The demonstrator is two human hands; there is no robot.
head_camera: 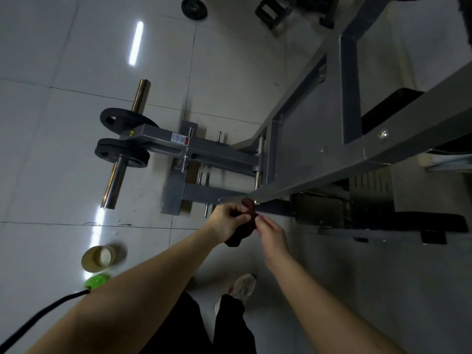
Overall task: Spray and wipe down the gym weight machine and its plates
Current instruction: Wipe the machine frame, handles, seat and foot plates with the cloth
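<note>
Grey weight machine (306, 139), black plates (122, 153) on its bar, bunched maroon cloth (250, 213)

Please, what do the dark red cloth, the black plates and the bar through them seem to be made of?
The cloth: soft matte fabric; it bunches and droops limply. The plates: probably rubber-coated or painted metal; dull black, little glare. The bar: polished metal, likely chromed steel; it mirrors the light.
</note>
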